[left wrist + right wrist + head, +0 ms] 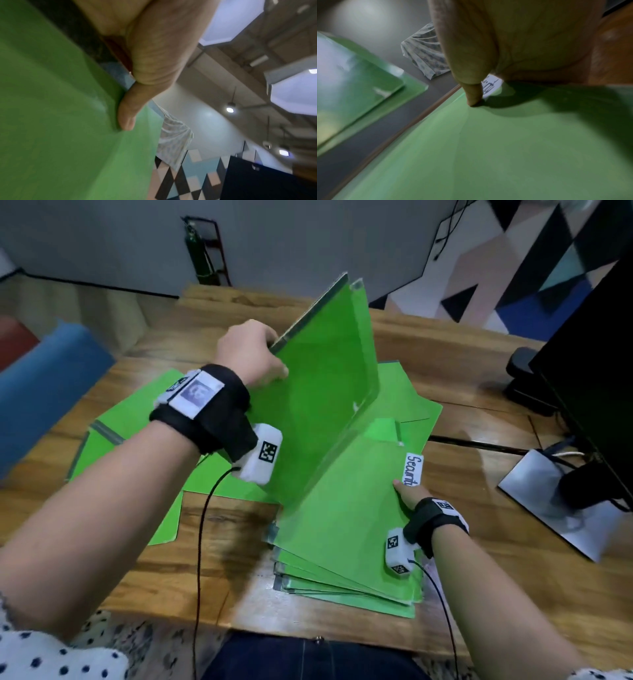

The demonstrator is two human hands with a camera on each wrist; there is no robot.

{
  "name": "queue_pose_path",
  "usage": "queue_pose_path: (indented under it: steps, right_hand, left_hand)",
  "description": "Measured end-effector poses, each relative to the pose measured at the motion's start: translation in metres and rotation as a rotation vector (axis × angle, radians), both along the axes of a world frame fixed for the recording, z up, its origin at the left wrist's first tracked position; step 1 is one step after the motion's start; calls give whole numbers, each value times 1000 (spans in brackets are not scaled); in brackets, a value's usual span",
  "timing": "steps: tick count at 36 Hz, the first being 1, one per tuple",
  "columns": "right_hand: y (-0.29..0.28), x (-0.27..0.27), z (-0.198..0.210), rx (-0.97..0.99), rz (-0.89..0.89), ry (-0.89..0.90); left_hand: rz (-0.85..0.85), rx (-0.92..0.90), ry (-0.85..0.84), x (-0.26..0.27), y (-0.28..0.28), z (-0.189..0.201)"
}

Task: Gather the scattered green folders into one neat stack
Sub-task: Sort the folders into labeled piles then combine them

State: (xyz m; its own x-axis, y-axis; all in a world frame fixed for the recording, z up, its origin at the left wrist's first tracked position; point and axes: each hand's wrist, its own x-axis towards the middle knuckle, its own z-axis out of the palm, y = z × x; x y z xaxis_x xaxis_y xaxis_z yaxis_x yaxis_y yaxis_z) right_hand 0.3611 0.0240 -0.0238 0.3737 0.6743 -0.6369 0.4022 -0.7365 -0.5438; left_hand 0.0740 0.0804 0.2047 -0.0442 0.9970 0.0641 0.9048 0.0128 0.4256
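Left hand (251,352) pinches a raised folder (325,392) on edge above the stack (346,546); right hand (409,494) grips the stack's labelled side at the table's (479,559) near edge; several loose folders (137,419) lie behind, so roughly half remains.

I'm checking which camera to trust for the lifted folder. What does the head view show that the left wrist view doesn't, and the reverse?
Only the head view shows the stack near the table edge, the right hand on its right edge by a white label, more loose folders lying behind on the wooden table, and a monitor on the right.

Only the left wrist view shows the ceiling lights and the thumb's underside pressed on the sheet.

Both show the left hand gripping the raised folder at its edge.
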Motion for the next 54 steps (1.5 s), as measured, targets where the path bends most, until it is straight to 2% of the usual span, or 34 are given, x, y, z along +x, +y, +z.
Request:
queue_pose_path:
  steps: [4, 6, 11, 15, 18, 23, 28, 37, 44, 47, 51, 54]
  right_hand:
    - [-2, 4, 4, 34, -68, 102]
    - [-3, 2, 6, 73, -146, 202]
    - [-3, 6, 2, 75, -244, 292]
    - [-2, 9, -2, 84, -230, 314]
    - [-2, 8, -1, 91, -225, 324]
    - [-7, 3, 1, 7, -200, 296]
    - [-7, 3, 0, -14, -173, 290]
    - [-3, 1, 0, 1, -90, 217]
    - [-1, 4, -10, -7, -120, 114]
    - [-1, 3, -12, -2, -132, 42]
    - [2, 0, -14, -25, -112, -53]
    - [7, -3, -12, -51, -122, -69]
  left_hand:
    - [-27, -208, -326, 3, -8, -13]
    - [-18, -321, -399, 2, -16, -34]
    - [50, -593, -366, -8, -42, -109]
    - [51, -771, -169, -13, -70, -153]
    - [76, -735, -171, -12, -71, -167]
    - [78, -599, -219, 0, -48, -167]
    - [128, -691, -301, 20, -53, -187]
    - [245, -627, -298, 45, -76, -210]
    - [180, -693, -337, 60, -79, -222]
    - [128, -741, -266, 59, -78, -225]
    - [-38, -809, -167, 45, -72, -213]
    - [-64, -837, -305, 20, -60, -200]
